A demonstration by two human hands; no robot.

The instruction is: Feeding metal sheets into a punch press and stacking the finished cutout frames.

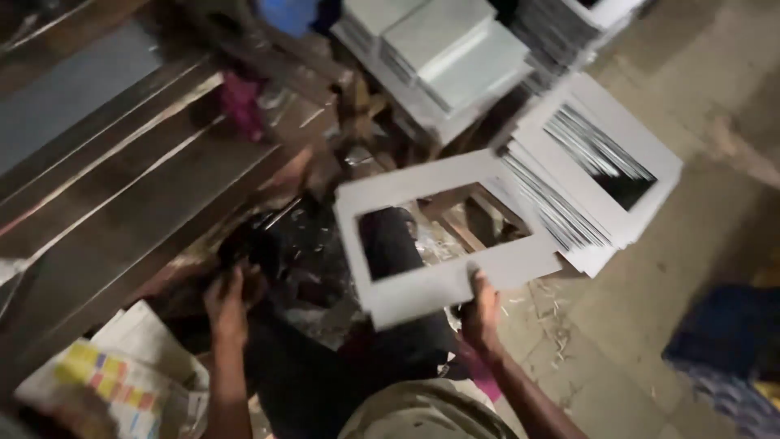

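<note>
One grey cardboard window frame (pixel 443 244) is gripped in the right hand (pixel 481 313), lifted clear of the stack of like frames (pixel 597 175) on the floor; the left hand (pixel 227 305) rests on a dark object, its grip unclear.

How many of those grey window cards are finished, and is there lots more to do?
Done, it seems: a leaning pile of grey cardboard frames with cut-out windows on the floor. In hand: the right hand holds one more grey cardboard frame by its lower edge, while the left hand touches something dark, too blurred to name. Possibly left: stacks of uncut grey boards behind.
</note>
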